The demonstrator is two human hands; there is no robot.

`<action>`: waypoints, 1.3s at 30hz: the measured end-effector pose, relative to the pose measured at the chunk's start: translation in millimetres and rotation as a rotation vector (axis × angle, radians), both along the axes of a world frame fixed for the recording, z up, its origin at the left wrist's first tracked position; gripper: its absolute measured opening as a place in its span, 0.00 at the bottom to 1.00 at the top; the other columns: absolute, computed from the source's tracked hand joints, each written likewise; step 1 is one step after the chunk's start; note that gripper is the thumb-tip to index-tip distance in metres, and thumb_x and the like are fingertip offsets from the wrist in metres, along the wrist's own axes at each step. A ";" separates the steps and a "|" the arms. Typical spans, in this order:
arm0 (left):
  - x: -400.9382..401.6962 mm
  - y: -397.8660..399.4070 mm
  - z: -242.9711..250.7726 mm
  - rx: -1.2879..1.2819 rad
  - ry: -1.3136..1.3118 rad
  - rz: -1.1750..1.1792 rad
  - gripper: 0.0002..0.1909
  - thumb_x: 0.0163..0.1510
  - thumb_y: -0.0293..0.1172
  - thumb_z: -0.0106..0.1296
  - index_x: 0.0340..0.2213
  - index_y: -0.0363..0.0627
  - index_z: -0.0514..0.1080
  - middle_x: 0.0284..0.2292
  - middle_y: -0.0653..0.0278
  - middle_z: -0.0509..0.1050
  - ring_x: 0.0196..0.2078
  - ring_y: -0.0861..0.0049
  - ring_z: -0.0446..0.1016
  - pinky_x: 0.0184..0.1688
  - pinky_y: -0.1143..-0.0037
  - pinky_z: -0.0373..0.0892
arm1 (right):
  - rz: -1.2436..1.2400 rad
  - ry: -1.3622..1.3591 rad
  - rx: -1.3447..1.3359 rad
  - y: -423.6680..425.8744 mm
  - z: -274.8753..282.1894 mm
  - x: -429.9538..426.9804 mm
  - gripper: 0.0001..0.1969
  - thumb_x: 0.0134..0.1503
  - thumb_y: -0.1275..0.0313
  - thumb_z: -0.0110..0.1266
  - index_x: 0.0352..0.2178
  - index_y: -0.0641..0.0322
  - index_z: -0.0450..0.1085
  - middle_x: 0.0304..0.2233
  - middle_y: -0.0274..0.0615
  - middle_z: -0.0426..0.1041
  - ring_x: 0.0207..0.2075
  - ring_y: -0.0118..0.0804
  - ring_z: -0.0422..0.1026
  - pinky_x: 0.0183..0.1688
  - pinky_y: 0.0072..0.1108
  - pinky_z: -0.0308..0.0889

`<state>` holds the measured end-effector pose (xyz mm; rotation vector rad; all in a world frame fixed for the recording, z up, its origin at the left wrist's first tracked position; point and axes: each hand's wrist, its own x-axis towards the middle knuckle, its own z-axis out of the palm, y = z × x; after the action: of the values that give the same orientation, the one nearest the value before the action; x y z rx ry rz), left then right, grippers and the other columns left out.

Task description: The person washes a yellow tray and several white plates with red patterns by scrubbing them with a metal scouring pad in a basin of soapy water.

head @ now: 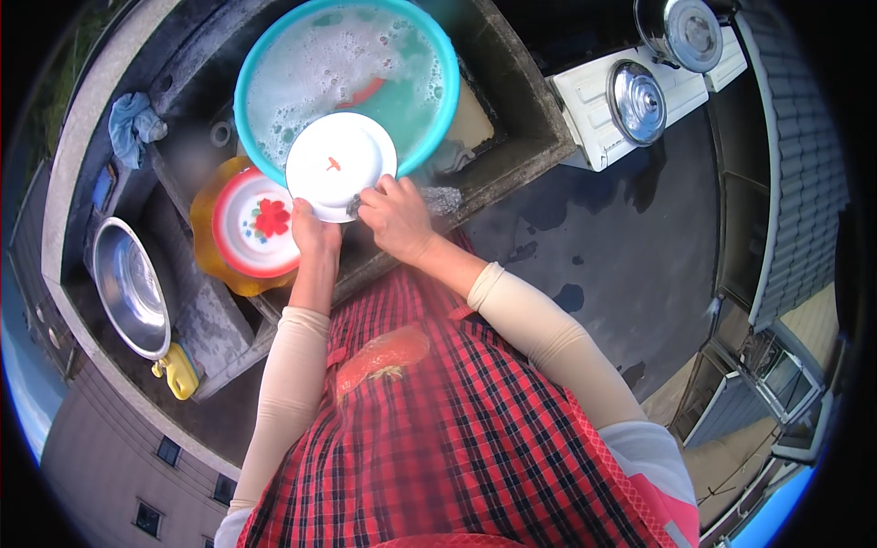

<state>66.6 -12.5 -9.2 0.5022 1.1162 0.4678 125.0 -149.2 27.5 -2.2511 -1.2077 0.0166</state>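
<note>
A white plate (329, 147) with a small red mark at its centre is tilted over the near rim of a turquoise plastic basin (449, 103). My left hand (316, 231) grips the plate's lower left edge, thumb on top. At the lower right edge, my right hand (399, 218) presses a dark scouring pad (353, 205), probably steel wool, against the plate. Suds and greenish water (322, 75) fill the basin, and part of a red item (363, 94) shows at the surface. Just right of my right hand lies a grey, shiny mesh-like bundle (442, 200).
A red-rimmed enamel dish (274, 243) with a flower rests in an amber scalloped bowl (205, 219). Left are a steel basin (130, 288), a yellow bottle (179, 373) and a blue cloth (133, 127). The concrete sink's edge (507, 168) runs right, near a pot lid (637, 103).
</note>
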 end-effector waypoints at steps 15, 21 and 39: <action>2.7 1.0 -4.1 -0.005 -0.010 0.004 0.21 0.63 0.33 0.25 0.54 0.36 0.52 0.55 0.51 0.58 0.57 0.58 0.58 0.59 0.57 0.55 | -0.053 0.027 0.020 8.5 -2.6 -0.4 0.03 0.37 0.73 0.49 0.13 0.56 0.64 0.23 0.33 0.65 0.30 0.38 0.63 0.32 0.27 0.57; -1.9 5.6 -12.1 0.054 0.043 -0.040 0.21 0.62 0.32 0.23 0.51 0.29 0.54 0.51 0.46 0.61 0.54 0.56 0.62 0.56 0.59 0.61 | -0.020 0.039 -0.029 -11.3 -7.4 32.0 0.03 0.38 0.75 0.50 0.14 0.55 0.66 0.23 0.30 0.66 0.31 0.37 0.65 0.32 0.28 0.58; -3.1 1.7 -13.8 0.025 -0.005 -0.033 0.19 0.63 0.33 0.27 0.47 0.30 0.59 0.45 0.50 0.67 0.47 0.61 0.68 0.50 0.63 0.66 | -0.060 0.005 0.077 95.7 -26.6 34.3 0.04 0.42 0.67 0.50 0.19 0.52 0.70 0.26 0.30 0.68 0.35 0.39 0.66 0.35 0.30 0.59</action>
<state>63.4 -10.7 -23.0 0.5403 1.0971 0.4548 159.3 -53.4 0.9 -2.2180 -1.1188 -0.0467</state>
